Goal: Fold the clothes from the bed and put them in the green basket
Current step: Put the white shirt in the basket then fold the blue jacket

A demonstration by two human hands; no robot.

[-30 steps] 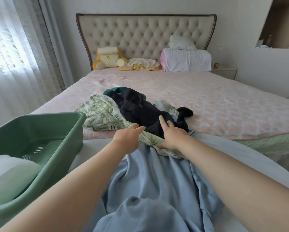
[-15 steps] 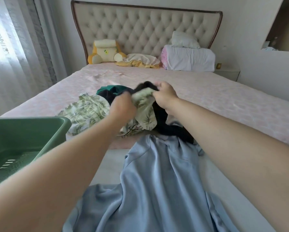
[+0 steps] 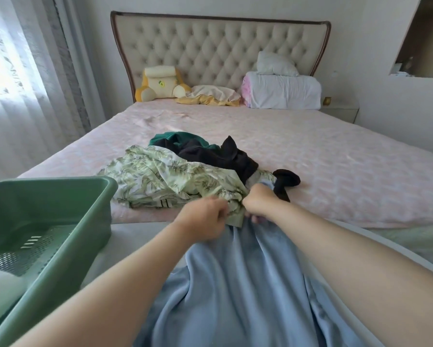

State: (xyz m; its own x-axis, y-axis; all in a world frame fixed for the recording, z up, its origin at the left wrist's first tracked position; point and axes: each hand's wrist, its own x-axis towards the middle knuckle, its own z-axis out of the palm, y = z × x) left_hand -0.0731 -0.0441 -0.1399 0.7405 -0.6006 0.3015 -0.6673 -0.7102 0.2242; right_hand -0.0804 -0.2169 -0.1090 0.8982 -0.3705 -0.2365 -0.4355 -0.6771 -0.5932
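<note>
A light blue garment (image 3: 248, 284) stretches from the near edge of the bed (image 3: 335, 171) down toward me. My left hand (image 3: 203, 219) and my right hand (image 3: 260, 204) both grip its top edge with curled fingers, a short gap between them. Just beyond lies a pile: a leaf-print garment (image 3: 165, 179), a black garment (image 3: 218, 156) and a dark green one (image 3: 175, 139). The leaf-print cloth's near corner hangs between my hands. The green basket (image 3: 67, 196) stands at the left, with something white (image 3: 0, 289) in its near corner.
A tufted headboard (image 3: 218, 48), a yellow plush cushion (image 3: 160, 83), a cream and yellow cloth (image 3: 210, 95) and white pillows (image 3: 283, 91) stand at the far end of the bed. Curtains (image 3: 22, 83) hang at the left. A nightstand (image 3: 340, 111) is at the right.
My hands had lifted the leaf-print and black clothes and have let them drop back onto the pile. They have come down to the bed's edge and taken hold of the blue garment's top.
</note>
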